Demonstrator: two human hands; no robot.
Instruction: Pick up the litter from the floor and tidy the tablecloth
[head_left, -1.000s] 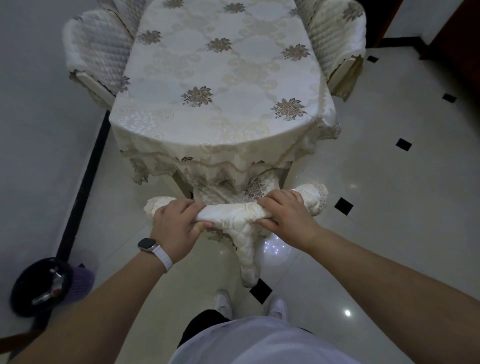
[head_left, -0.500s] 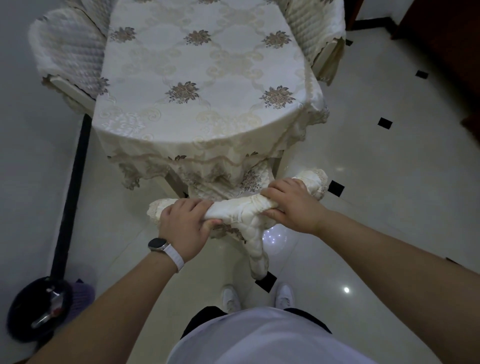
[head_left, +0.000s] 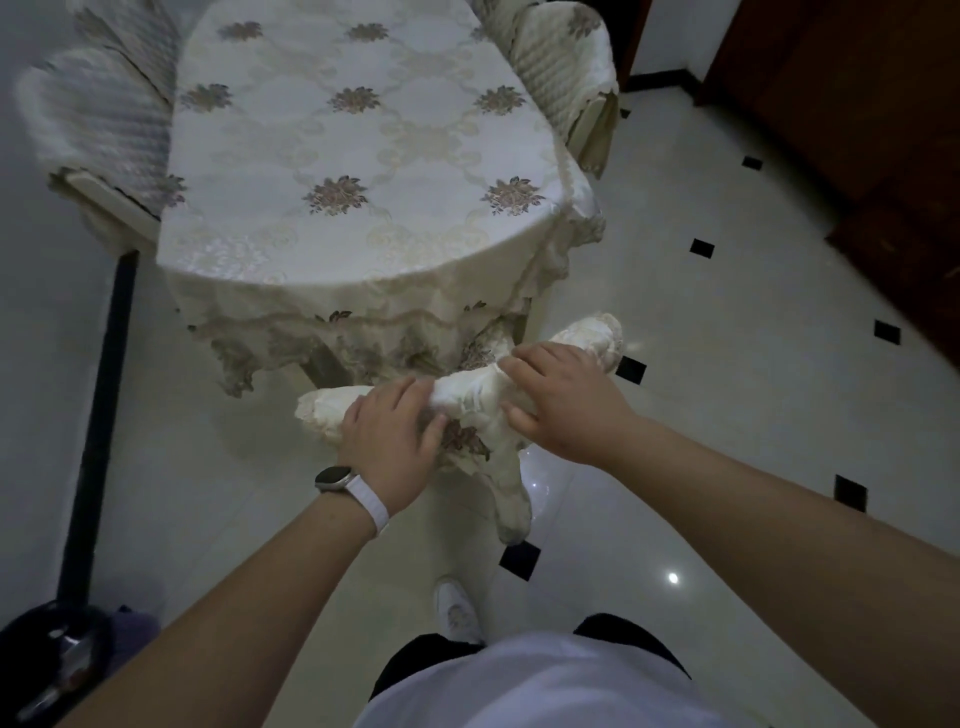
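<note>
The floor is of glossy pale tiles with small black diamond insets (head_left: 727, 374), and a ceiling light gives bright spots on it near the person's feet. A black strip (head_left: 98, 395) runs along the floor on the left, beside a plain grey wall. On the far right stands dark brown wooden furniture (head_left: 857, 114); I cannot tell what kind it is. In the middle stands the oval bench (head_left: 537, 317), fully covered by the cream tablecloth with brown flower clusters (head_left: 353, 171). The cloth lies smooth on the top, and its lace hem hangs over the near end, lower and more crumpled at the near right corner. A chair in a cream quilted cover (head_left: 104, 119) stands at the left side of the bench, and a second cream quilted chair (head_left: 561, 57) at the far right corner, both touching the cloth. Just before the near end, a cream quilted padded roll (head_left: 467, 395) lies across, and one strip of it hangs down toward the floor. The left grip (head_left: 389, 436), with a dark wristwatch on a white strap (head_left: 337, 478), is curled round the left part of this roll. The right grip (head_left: 561, 400) is closed round the right part. The roll and both hands hide the middle of the hanging hem. At the bottom left a dark round object (head_left: 47, 670) stands on the floor, too dim to identify. Below are a white shoe (head_left: 457, 613) and a white shirt (head_left: 545, 691).
</note>
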